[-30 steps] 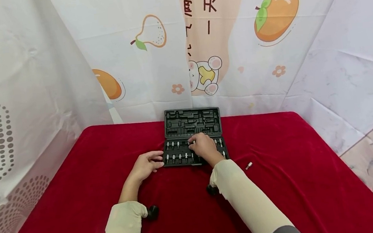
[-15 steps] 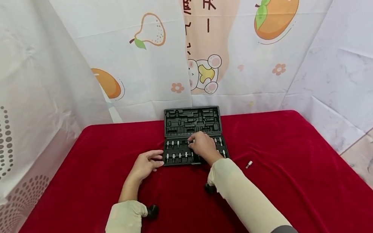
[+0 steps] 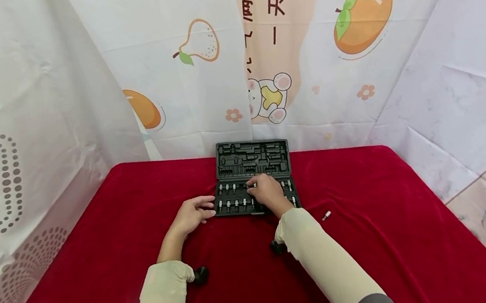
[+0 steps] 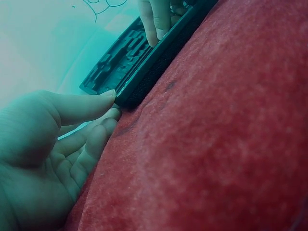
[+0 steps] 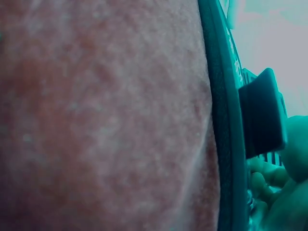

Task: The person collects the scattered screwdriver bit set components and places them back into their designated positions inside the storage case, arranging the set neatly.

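A black plastic tool case [image 3: 252,159] lies unfolded at the table's far side, its lid leaning back. Silver bit sockets [image 3: 236,204] stand in two rows in the near half. My right hand [image 3: 269,192] reaches over the tray, its curled fingers pinching a bit socket [image 3: 247,185] in the far row; my hand covers several slots. My left hand [image 4: 53,139] is at the case's left front corner, thumb tip on the rim and fingers loosely bent beside it. In the right wrist view a latch [image 5: 263,115] juts from the case.
One loose bit socket [image 3: 326,216] lies on the red cloth [image 3: 369,256] to the right of the case. A white printed curtain [image 3: 201,91] hangs right behind the table. Black wrist cameras [image 3: 200,275] hang under both sleeves.
The head view shifts slightly. Both hands stay at the same places on the case, and the loose bit socket has not moved.
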